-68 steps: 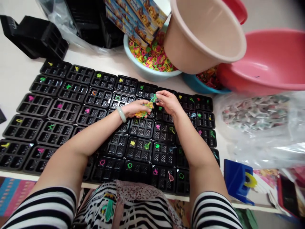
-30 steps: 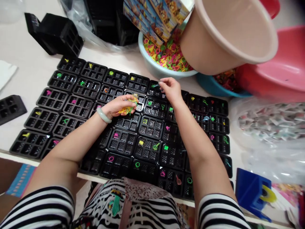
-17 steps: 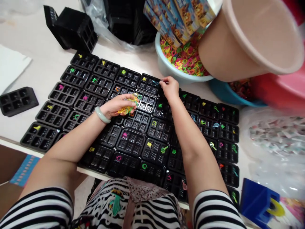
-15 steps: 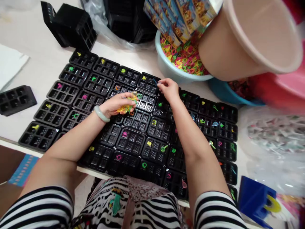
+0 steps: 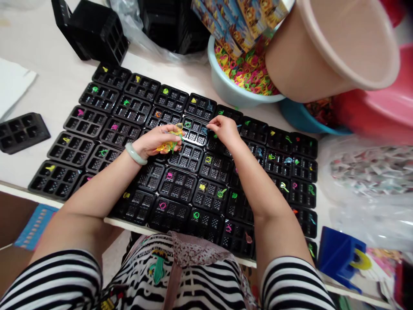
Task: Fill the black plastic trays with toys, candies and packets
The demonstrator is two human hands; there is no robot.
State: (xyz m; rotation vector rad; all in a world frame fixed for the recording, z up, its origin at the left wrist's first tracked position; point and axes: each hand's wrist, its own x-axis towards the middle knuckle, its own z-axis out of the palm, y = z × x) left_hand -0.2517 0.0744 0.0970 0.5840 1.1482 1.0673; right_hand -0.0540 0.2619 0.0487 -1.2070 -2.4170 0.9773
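Observation:
My left hand [image 5: 161, 141] is closed around a bunch of small plastic trinkets [image 5: 171, 142], mostly yellow, orange and green. It hovers over the middle of the rows of black compartment trays. My right hand [image 5: 224, 129] pinches at the right end of a black tray [image 5: 195, 137], with a small pale blue plastic trinket [image 5: 204, 129] at its fingertips. Just above, another black tray [image 5: 200, 113] has a yellow trinket [image 5: 193, 100] at its left and a bluish one [image 5: 210, 105] at its right. Most visible trays hold one or two trinkets in their top compartments.
Behind the trays, a pale blue basin [image 5: 237, 97] is heaped with colourful trinkets, with printed boxes [image 5: 232, 26] and a beige bucket [image 5: 318, 56] over it. Stacked black trays [image 5: 98, 32] stand back left. Clear plastic bags [image 5: 364, 172] and a blue tape dispenser [image 5: 338, 256] lie right.
My right hand has moved from the upper tray toward me to the tray below it. A bluish trinket now lies in the upper tray. My left hand keeps its bunch, nearly still.

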